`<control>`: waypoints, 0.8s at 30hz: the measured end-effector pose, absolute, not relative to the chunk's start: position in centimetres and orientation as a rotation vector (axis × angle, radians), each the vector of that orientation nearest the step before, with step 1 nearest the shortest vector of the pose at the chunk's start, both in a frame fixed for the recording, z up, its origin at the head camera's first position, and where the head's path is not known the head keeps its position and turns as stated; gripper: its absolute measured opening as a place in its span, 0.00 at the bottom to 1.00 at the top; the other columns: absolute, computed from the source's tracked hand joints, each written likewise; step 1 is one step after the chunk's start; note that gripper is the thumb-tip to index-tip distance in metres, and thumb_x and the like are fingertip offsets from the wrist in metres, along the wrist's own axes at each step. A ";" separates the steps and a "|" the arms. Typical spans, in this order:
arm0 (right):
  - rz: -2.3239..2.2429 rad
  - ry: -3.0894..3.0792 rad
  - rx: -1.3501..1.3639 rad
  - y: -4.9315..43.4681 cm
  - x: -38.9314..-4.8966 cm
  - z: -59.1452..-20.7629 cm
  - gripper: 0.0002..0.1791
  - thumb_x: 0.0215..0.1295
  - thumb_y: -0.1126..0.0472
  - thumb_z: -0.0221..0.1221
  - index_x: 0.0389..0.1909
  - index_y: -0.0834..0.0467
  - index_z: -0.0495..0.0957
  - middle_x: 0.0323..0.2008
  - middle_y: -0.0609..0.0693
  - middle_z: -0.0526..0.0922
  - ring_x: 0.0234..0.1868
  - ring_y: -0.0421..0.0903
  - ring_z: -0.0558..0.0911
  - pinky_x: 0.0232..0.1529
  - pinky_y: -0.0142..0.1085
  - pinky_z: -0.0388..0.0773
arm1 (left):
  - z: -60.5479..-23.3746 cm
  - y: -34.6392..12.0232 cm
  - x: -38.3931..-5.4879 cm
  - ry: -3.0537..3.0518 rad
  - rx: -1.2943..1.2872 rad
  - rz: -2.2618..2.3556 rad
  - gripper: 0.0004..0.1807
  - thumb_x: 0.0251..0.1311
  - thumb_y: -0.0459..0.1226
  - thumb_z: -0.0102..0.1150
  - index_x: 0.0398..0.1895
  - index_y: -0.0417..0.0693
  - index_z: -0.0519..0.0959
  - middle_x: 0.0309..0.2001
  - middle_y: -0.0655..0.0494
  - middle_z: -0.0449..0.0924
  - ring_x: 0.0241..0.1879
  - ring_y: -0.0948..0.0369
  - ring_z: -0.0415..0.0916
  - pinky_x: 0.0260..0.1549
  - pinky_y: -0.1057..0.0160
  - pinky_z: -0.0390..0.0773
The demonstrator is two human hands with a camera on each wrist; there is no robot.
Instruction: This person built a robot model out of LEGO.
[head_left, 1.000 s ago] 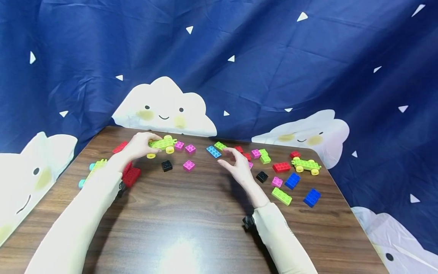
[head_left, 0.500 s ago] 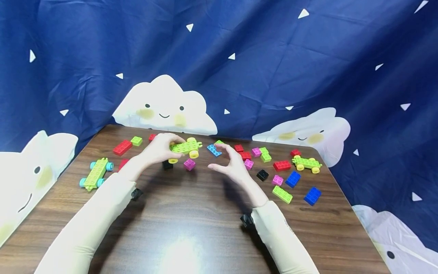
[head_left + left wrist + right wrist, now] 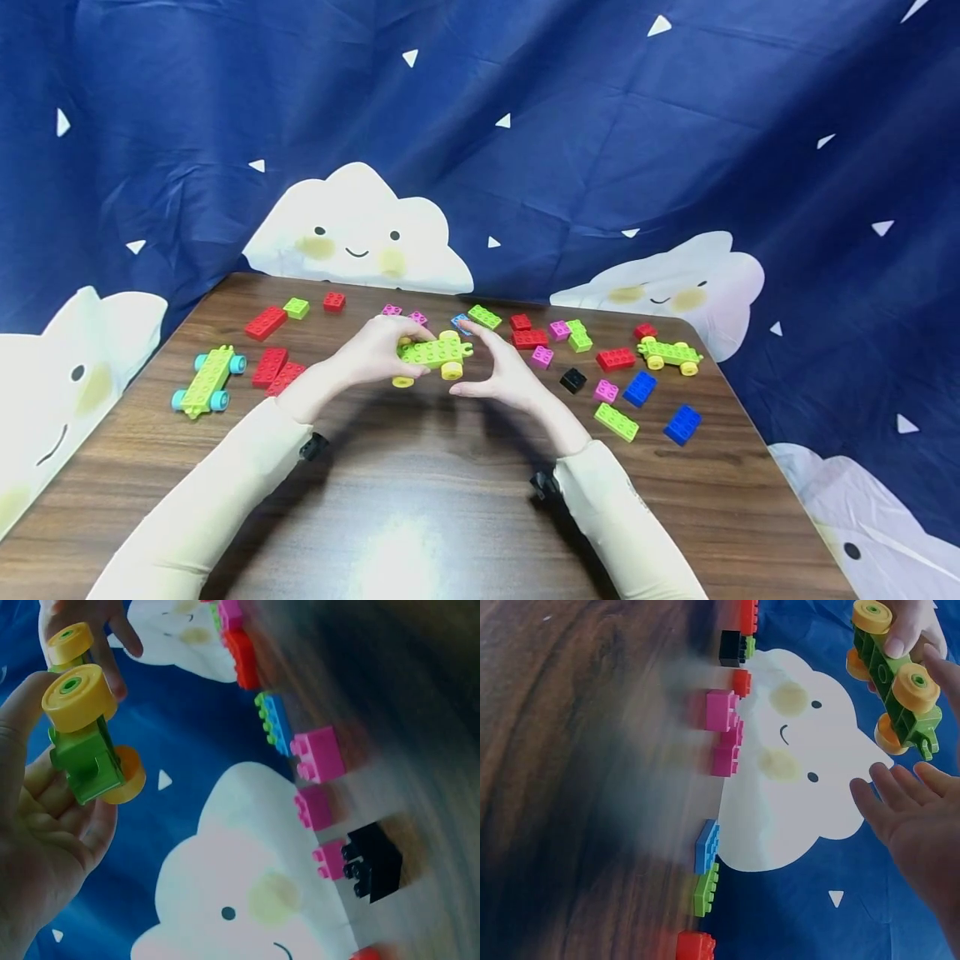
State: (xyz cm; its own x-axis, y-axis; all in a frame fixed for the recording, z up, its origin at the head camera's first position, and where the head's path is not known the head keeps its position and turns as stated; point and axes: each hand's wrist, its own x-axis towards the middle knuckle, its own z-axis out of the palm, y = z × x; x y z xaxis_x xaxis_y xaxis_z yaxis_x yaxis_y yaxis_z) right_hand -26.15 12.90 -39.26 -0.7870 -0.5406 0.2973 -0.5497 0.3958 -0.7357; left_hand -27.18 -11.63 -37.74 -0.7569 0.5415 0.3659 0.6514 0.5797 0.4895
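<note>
My left hand (image 3: 372,353) grips the rear of a lime toy car base (image 3: 426,354) with yellow wheels, held in the air above the table. In the left wrist view one end of the car base (image 3: 84,761) faces the camera, between thumb and fingers. My right hand (image 3: 504,372) is spread around the hitch end, thumb and fingers apart. In the right wrist view the fingers of this right hand (image 3: 922,829) lie below the car base (image 3: 889,679) with a gap between. A black brick (image 3: 379,862) and several pink bricks (image 3: 319,755) sit on the table below.
On the left stand a lime car base with turquoise wheels (image 3: 209,382) and several red bricks (image 3: 266,323). To the right are another yellow-wheeled car base (image 3: 671,354), blue bricks (image 3: 683,425), a black brick (image 3: 573,381) and a long lime brick (image 3: 617,422). A blue curtain (image 3: 480,125) hangs behind.
My left hand has carried the car base rightward and nearer to me, toward the right hand. The right hand has shifted slightly lower and left, still spread.
</note>
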 end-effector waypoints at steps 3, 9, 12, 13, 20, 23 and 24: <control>1.379 -2.631 1.040 12.9 -25.9 -39.5 0.51 0.46 0.63 0.75 0.72 0.58 0.61 0.69 0.57 0.69 0.70 0.52 0.68 0.69 0.51 0.64 | -38.1 -11.4 -26.8 -2.637 -1.027 -0.933 0.21 0.41 0.39 0.77 0.42 0.47 0.86 0.36 0.60 0.86 0.32 0.65 0.73 0.34 0.65 0.74; 1.369 -2.659 1.017 12.9 -25.5 -40.0 0.46 0.45 0.62 0.76 0.68 0.60 0.67 0.64 0.57 0.75 0.63 0.52 0.75 0.64 0.47 0.71 | -38.8 -10.8 -26.2 -2.640 -1.080 -0.941 0.21 0.41 0.39 0.77 0.43 0.47 0.85 0.37 0.59 0.86 0.34 0.65 0.74 0.36 0.65 0.75; 1.365 -2.671 0.989 13.0 -25.4 -40.2 0.42 0.44 0.61 0.77 0.63 0.61 0.72 0.59 0.55 0.79 0.57 0.50 0.78 0.61 0.44 0.74 | -39.0 -10.5 -26.0 -2.640 -1.095 -0.938 0.21 0.42 0.40 0.77 0.43 0.47 0.85 0.37 0.60 0.86 0.33 0.65 0.73 0.35 0.65 0.75; 1.361 -2.680 0.977 13.1 -25.3 -40.3 0.40 0.43 0.61 0.77 0.61 0.61 0.73 0.57 0.54 0.80 0.56 0.49 0.78 0.60 0.42 0.75 | -39.1 -10.5 -25.9 -2.644 -1.098 -0.939 0.21 0.42 0.40 0.77 0.43 0.47 0.85 0.36 0.60 0.86 0.33 0.66 0.73 0.35 0.66 0.74; 1.303 -2.744 0.943 13.2 -25.2 -40.5 0.36 0.42 0.62 0.77 0.56 0.59 0.76 0.50 0.51 0.83 0.51 0.46 0.79 0.57 0.42 0.75 | -39.6 -10.2 -25.6 -2.704 -1.099 -0.959 0.22 0.44 0.41 0.76 0.44 0.46 0.85 0.37 0.60 0.86 0.34 0.67 0.75 0.37 0.66 0.75; 1.309 -2.771 0.962 13.2 -25.3 -40.6 0.35 0.42 0.62 0.77 0.55 0.58 0.76 0.49 0.50 0.83 0.51 0.46 0.79 0.57 0.43 0.74 | -39.8 -10.2 -25.4 -2.735 -1.096 -0.968 0.22 0.44 0.41 0.76 0.45 0.46 0.85 0.38 0.59 0.86 0.35 0.66 0.75 0.38 0.65 0.76; 1.316 -2.782 0.969 13.2 -25.3 -40.7 0.35 0.42 0.62 0.77 0.55 0.58 0.75 0.49 0.50 0.83 0.51 0.45 0.79 0.57 0.42 0.74 | -39.8 -10.3 -25.3 -2.746 -1.096 -0.970 0.22 0.44 0.42 0.76 0.45 0.46 0.85 0.38 0.59 0.86 0.35 0.66 0.75 0.38 0.65 0.76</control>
State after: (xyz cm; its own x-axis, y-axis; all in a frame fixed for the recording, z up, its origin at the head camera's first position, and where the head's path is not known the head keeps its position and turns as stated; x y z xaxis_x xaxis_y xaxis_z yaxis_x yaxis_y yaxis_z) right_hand -25.31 13.18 -40.68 -0.8165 -0.5514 0.1714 -0.4823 0.4880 -0.7275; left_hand -25.33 -10.26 -39.82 -0.7515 0.6121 0.2463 0.6310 0.5578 0.5392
